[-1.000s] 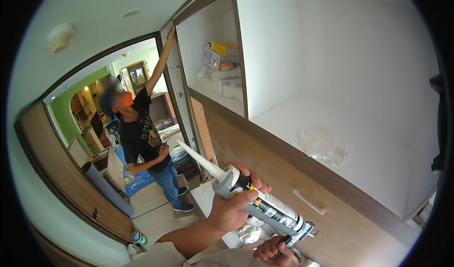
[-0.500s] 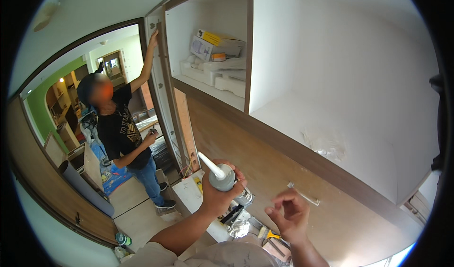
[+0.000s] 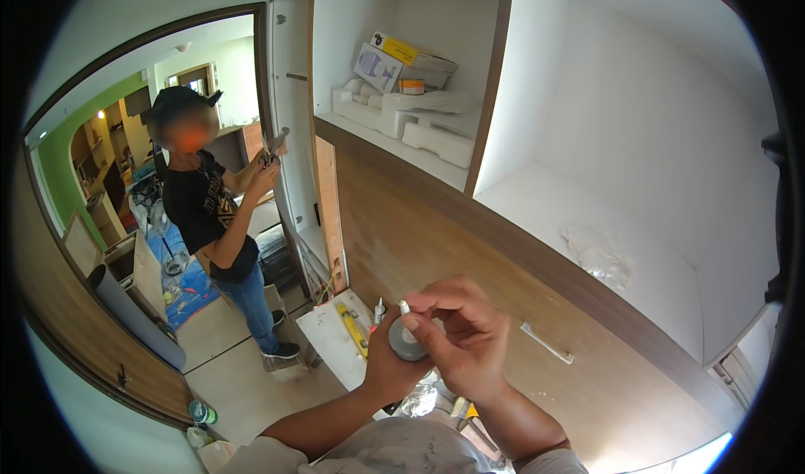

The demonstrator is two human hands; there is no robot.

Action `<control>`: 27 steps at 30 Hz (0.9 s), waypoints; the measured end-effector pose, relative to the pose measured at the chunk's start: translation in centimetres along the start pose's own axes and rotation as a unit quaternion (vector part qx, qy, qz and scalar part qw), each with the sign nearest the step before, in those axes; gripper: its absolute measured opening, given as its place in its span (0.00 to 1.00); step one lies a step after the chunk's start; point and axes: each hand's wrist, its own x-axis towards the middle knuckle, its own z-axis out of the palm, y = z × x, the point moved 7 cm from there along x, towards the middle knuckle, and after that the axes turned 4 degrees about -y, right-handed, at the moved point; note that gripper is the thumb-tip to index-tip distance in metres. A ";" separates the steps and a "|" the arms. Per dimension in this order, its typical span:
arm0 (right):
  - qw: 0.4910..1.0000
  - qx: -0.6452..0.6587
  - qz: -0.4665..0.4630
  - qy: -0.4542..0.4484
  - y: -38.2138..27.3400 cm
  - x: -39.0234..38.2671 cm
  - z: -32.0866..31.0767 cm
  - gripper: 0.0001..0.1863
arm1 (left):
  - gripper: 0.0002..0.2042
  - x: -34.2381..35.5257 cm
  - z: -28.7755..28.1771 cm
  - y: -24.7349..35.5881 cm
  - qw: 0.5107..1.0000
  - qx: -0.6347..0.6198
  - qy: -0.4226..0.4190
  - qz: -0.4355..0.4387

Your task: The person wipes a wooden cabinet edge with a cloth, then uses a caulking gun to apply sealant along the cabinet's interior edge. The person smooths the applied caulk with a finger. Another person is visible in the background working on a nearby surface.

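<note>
My left hand (image 3: pixel 387 375) wraps round a grey sealant cartridge (image 3: pixel 407 346), held upright in front of my chest. Its white nozzle (image 3: pixel 405 308) points up. My right hand (image 3: pixel 470 340) is closed, thumb and forefinger pinching at the nozzle near its tip. The cartridge's lower part is hidden behind my hands. Just beyond my left hand, a yellow spirit level (image 3: pixel 352 328) and a small tube with a pointed tip (image 3: pixel 380 310) lie on a white surface (image 3: pixel 323 327). Crumpled foil (image 3: pixel 419 401) shows below my wrists, beside a partly hidden brush (image 3: pixel 461 408).
A co-worker in a black shirt (image 3: pixel 214 214) stands at left by the doorway, both hands together near the cabinet's side panel. Boxes and white foam (image 3: pixel 436 143) fill the left overhead compartment; crumpled plastic (image 3: pixel 599 256) lies in the right one. A brown panel (image 3: pixel 537 390) faces me.
My right hand has come up and left to the nozzle, which now stands more upright. The co-worker's raised arm has come down, and both their hands have met. My view has shifted slightly.
</note>
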 end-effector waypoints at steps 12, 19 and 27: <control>0.991 -0.094 0.093 -0.023 3.0 2.0 -3.0 0.16 | 0.23 1.5 -3.6 -3.7 0.984 0.174 0.014 -0.045; 0.909 -0.356 0.200 0.083 2.1 11.8 -18.7 0.13 | 0.21 -2.3 -12.5 -13.1 0.969 0.188 0.041 -0.153; 0.844 -0.388 0.348 0.122 13.0 19.1 -32.0 0.14 | 0.23 -18.9 -24.6 -30.8 0.877 0.354 -0.010 -0.324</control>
